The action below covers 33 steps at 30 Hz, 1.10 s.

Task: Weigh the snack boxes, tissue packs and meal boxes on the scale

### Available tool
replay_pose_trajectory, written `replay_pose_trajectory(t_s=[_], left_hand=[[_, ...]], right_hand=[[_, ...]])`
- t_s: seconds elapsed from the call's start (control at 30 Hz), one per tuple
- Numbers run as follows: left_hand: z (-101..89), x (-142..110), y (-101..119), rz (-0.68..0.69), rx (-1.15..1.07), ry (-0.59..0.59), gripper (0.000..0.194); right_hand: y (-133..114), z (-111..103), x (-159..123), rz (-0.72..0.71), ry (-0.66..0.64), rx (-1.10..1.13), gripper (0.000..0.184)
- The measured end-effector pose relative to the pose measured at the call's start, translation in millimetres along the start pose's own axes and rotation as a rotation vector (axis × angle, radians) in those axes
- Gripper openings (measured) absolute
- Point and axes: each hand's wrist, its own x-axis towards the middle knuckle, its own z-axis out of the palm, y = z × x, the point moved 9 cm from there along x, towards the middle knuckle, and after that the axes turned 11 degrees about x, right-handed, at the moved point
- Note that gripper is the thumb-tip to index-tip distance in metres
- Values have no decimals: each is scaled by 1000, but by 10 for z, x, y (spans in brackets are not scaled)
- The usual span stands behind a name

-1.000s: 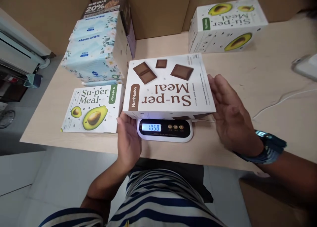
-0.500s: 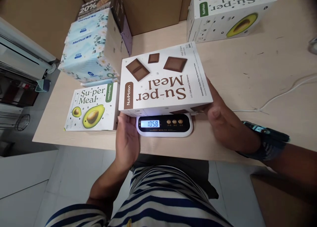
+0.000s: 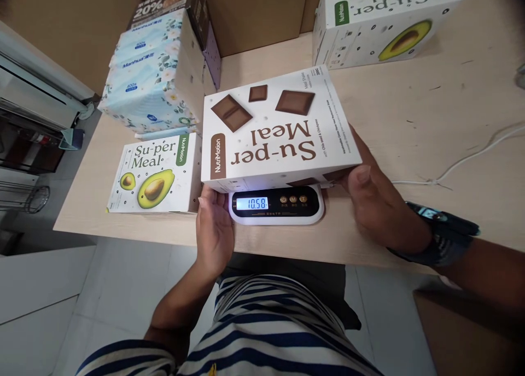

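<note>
A white "Su-per Meal" carton (image 3: 279, 129) with brown chocolate pictures is over a digital scale (image 3: 276, 214), its lettering upside down to me. The scale's lit display reads 10.58. My left hand (image 3: 215, 225) cups the carton's near left corner, fingers reaching beneath it. On the other end my right hand (image 3: 375, 206) grips the side, thumb toward me and fingers hidden behind the carton. The carton covers the scale's platform, so I cannot tell whether they touch.
A white avocado carton (image 3: 158, 173) lies at the left, before stacked tissue packs (image 3: 143, 80) and a dark brown box (image 3: 164, 6). Another avocado carton (image 3: 381, 31) stands at the back right. A white cable (image 3: 471, 151) crosses the table's right side.
The chocolate carton appears slightly larger and its right end has shifted a little to the right and up, both hands staying on it. The display reading is the same. The view has shifted slightly.
</note>
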Motion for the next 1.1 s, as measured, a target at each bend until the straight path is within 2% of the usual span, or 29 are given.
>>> replay_pose_trajectory(t_s=[0.17,0.6,0.93,1.1], left_hand=[[-20,-2,-10,5,-4,-2,66],[-17,4,-9,31,-19,-28,63],[-15,10,-10,49,-41,-31,57],[-23,6,-8,43,-26,-26,58]], right_hand=[[43,-6,-5,17,44,20,71],[30,80,33,11,-8,159,65],[-40,86,56,-4,-20,111,63],[-17,129,39,-14,-68,128,60]])
